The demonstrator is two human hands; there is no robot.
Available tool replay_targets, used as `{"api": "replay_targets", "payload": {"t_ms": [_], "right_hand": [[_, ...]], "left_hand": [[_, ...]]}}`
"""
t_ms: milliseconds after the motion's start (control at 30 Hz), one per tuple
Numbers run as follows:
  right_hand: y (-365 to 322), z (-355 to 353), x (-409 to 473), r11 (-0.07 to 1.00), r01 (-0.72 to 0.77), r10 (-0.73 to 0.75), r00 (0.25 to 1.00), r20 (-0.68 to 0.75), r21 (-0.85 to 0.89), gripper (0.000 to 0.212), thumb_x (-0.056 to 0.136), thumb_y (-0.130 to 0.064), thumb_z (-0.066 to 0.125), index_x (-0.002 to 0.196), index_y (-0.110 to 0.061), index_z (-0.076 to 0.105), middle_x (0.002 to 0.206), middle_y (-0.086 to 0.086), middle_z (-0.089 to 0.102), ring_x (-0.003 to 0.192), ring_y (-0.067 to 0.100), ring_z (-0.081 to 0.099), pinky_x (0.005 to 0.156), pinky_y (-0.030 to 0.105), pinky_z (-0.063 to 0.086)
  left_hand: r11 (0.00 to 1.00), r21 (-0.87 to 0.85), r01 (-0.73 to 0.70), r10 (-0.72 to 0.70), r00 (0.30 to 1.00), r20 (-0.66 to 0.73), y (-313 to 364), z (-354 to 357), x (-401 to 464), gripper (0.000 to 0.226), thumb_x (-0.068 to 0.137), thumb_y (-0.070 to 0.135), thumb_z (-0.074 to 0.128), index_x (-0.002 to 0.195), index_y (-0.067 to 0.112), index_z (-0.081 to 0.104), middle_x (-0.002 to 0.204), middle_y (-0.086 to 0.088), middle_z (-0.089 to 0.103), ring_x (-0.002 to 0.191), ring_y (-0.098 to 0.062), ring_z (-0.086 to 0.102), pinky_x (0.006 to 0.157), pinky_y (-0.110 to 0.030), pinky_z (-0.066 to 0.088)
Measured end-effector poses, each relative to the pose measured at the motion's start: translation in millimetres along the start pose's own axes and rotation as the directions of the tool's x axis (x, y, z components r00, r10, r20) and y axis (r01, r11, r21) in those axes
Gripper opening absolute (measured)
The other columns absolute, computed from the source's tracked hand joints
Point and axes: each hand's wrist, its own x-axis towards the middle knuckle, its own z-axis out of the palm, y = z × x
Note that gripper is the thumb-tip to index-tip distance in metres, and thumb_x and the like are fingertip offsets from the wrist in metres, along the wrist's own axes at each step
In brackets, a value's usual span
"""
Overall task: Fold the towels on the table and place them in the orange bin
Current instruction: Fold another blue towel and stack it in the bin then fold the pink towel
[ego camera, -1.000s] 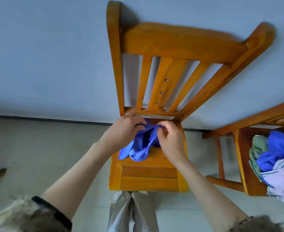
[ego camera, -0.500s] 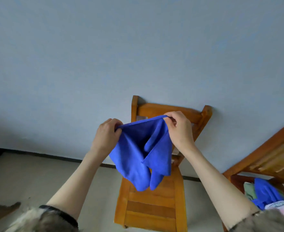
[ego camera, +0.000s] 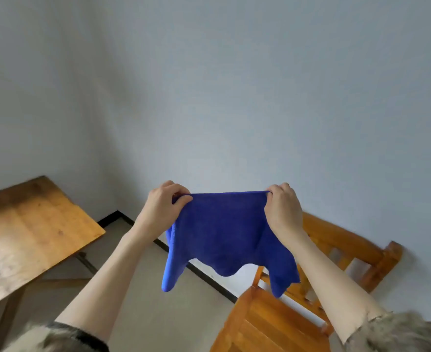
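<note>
We hold blue towel (ego camera: 224, 232) mid-air, unfolded; left hand (ego camera: 162, 212) and right hand (ego camera: 282, 212) pinch top corners. Above chair (ego camera: 272, 318), table (ego camera: 29, 235) left. Folding not started; bin unseen.

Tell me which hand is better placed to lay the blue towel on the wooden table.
Probably the left hand. It pinches the blue towel at its top corner on the side where the wooden table stands. The right hand holds the other corner, over the chair.

Left hand (ego camera: 162, 208) and right hand (ego camera: 281, 209) raised, fingers (ego camera: 184, 199) pinching, forearms extended
</note>
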Motion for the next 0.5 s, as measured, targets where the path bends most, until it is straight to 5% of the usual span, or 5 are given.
{"api": "replay_targets", "payload": {"t_ms": [167, 300, 500], "right_hand": [[-83.0, 23.5, -4.6, 0.984, 0.061, -0.071, 0.996, 0.052, 0.165, 0.027, 0.099, -0.012, 0.035, 0.107, -0.002, 0.059, 0.108, 0.012, 0.06, 0.099, 0.025, 0.054, 0.077, 0.03, 0.042], [-156.9, 48.7, -26.3, 0.966, 0.25, -0.255, 0.965, 0.067, 0.065, 0.028, 0.1, -0.017, 0.035, 0.1, 0.0, 0.057, 0.101, 0.013, 0.059, 0.096, 0.027, 0.051, 0.066, 0.03, 0.035], [-280.6, 92.2, -75.7, 0.935, 0.214, -0.265, 0.952, 0.155, 0.281, 0.025, 0.089, 0.007, 0.033, 0.103, 0.001, 0.053, 0.11, 0.015, 0.054, 0.088, 0.028, 0.048, 0.069, 0.029, 0.033]], "left_hand": [[0.995, 0.07, 0.07, -0.062, 0.992, -0.11, -38.4, -87.2, -40.7, 0.008, 0.085, 0.018, 0.066, 0.079, 0.015, 0.069, 0.079, 0.004, 0.058, 0.073, -0.008, 0.051, 0.064, -0.009, 0.035], [0.971, 0.126, 0.204, -0.181, 0.968, -0.174, -88.3, -153.8, -88.6, 0.025, 0.081, 0.025, 0.07, 0.061, 0.025, 0.056, 0.063, 0.01, 0.054, 0.062, -0.006, 0.047, 0.057, -0.014, 0.033], [0.932, 0.221, 0.287, -0.232, 0.942, -0.244, -165.4, -243.0, -167.9, 0.007, 0.086, 0.009, 0.063, 0.081, 0.009, 0.068, 0.074, 0.013, 0.05, 0.066, -0.003, 0.046, 0.064, -0.009, 0.033]]}}
